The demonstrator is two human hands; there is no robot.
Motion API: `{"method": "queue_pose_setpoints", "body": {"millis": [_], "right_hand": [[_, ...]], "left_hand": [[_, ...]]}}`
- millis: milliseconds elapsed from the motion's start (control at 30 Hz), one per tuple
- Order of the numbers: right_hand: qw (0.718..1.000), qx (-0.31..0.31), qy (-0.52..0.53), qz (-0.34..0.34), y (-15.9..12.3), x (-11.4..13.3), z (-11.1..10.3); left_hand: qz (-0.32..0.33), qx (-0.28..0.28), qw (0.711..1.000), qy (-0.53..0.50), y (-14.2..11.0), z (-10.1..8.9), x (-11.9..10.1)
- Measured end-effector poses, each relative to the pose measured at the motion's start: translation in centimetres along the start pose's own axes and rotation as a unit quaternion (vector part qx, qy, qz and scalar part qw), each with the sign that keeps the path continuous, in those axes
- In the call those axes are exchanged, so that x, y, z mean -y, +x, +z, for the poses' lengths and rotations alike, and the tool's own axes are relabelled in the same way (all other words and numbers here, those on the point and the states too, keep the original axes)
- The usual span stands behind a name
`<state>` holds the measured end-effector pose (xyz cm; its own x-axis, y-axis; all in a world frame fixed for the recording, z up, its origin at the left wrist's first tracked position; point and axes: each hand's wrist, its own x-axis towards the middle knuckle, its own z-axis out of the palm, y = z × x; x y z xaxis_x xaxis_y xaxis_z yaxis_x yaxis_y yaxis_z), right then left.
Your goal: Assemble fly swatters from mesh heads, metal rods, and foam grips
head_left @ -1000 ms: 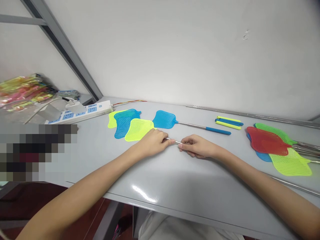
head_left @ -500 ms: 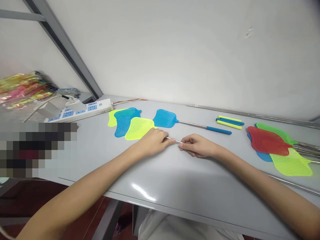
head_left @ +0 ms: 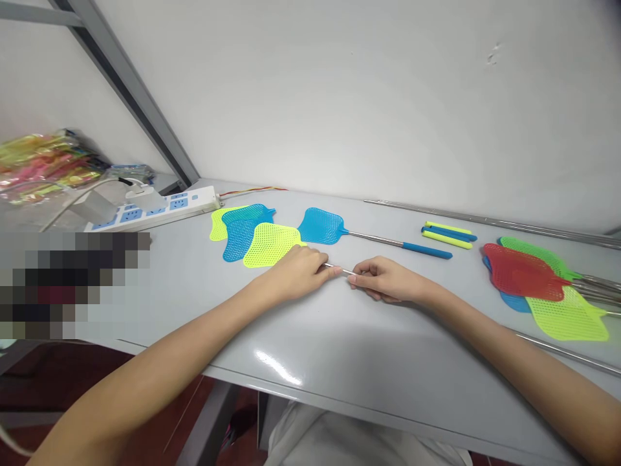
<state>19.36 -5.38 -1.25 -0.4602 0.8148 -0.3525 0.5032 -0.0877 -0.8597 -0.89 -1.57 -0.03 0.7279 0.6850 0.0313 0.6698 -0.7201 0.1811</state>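
A thin metal rod [head_left: 339,268] spans the short gap between my two hands. My left hand [head_left: 306,272] is closed around its left part, the thumb stretched along it. My right hand [head_left: 381,279] pinches the other end between thumb and fingers. Against the left hand's far side lies a yellow fly swatter head [head_left: 272,244]; the hand hides whether it joins the rod. This head overlaps a blue swatter head [head_left: 241,233], which lies over another yellow head [head_left: 218,223]. Just beyond my hands rests a blue fly swatter [head_left: 321,225] with metal shaft and blue grip.
Yellow and blue grip tubes [head_left: 447,234] lie right of the blue swatter. Red [head_left: 526,272], green, blue and yellow swatters overlap at the right. Long metal rods [head_left: 466,217] run along the wall. A power strip [head_left: 169,208] and bagged colourful items [head_left: 46,158] are at the left.
Both hands keep their hold on the rod with almost no movement. The whole view has shifted slightly; nothing on the table has been moved.
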Motion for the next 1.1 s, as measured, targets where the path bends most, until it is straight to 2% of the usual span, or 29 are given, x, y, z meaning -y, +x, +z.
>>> {"method": "queue_pose_setpoints", "body": {"millis": [567, 867, 1100], "right_hand": [[1.000, -0.003, 0.007, -0.002, -0.10, -0.06, -0.01], [1.000, -0.006, 0.009, -0.004, -0.02, -0.18, 0.04], [1.000, -0.005, 0.007, -0.008, 0.10, -0.37, -0.01]], "left_hand": [[0.006, -0.029, 0.999, -0.041, 0.35, 0.58, 0.59], [-0.025, -0.036, 0.998, -0.044, 0.51, 0.59, 0.21], [-0.023, -0.039, 0.998, -0.052, 0.66, 0.72, -0.26]]}}
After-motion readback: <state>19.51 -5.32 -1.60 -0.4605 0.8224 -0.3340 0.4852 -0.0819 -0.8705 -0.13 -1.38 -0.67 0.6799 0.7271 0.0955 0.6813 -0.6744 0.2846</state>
